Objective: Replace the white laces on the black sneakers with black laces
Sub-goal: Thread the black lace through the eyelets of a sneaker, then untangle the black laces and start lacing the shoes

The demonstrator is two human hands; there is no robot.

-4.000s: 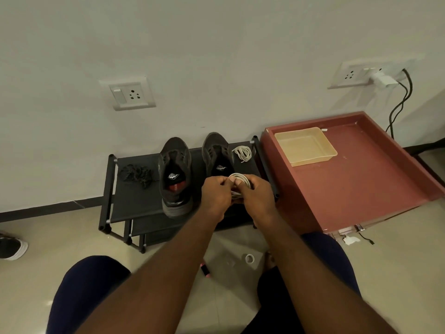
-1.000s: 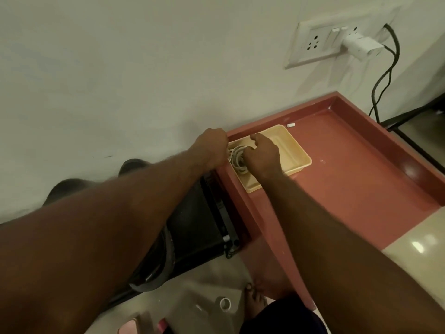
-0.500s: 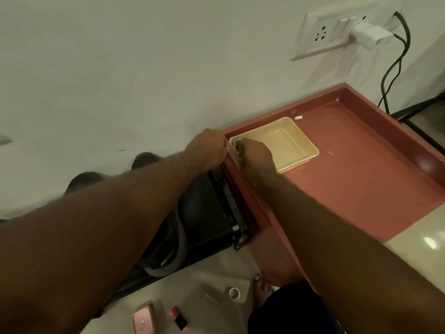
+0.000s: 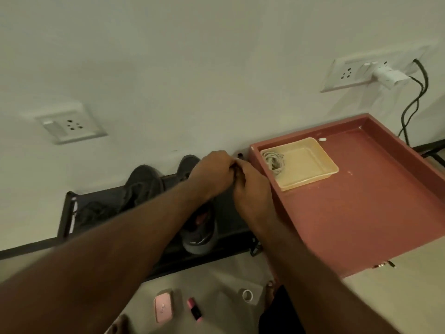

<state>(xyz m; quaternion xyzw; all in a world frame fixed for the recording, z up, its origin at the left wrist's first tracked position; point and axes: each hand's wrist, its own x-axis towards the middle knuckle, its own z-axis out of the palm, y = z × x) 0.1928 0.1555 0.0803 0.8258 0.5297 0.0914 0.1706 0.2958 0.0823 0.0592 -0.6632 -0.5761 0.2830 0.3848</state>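
Two black sneakers stand on a low black rack (image 4: 68, 213): the left one (image 4: 142, 184) in plain sight, the right one (image 4: 199, 237) mostly under my left forearm. A heap of black laces (image 4: 94, 213) lies at the rack's left end. One coiled white lace (image 4: 273, 162) lies in the beige tray (image 4: 310, 182) on the red table (image 4: 361, 208). My left hand (image 4: 212, 172) and my right hand (image 4: 252, 189) meet over the rack's right back corner, fingers curled together. Only a pale sliver shows between the fingertips; the rest is hidden.
The wall stands right behind the rack, with a socket (image 4: 69, 126) at the left and a charger (image 4: 390, 77) with black cables at the right. On the floor in front lie a pink case (image 4: 163, 307), a pink marker (image 4: 194, 308) and a tape roll (image 4: 247, 295).
The coiled white lace was set into the beige tray and released. Both hands then moved left off the tray to the rack's right back corner, where a second white lace lay earlier.
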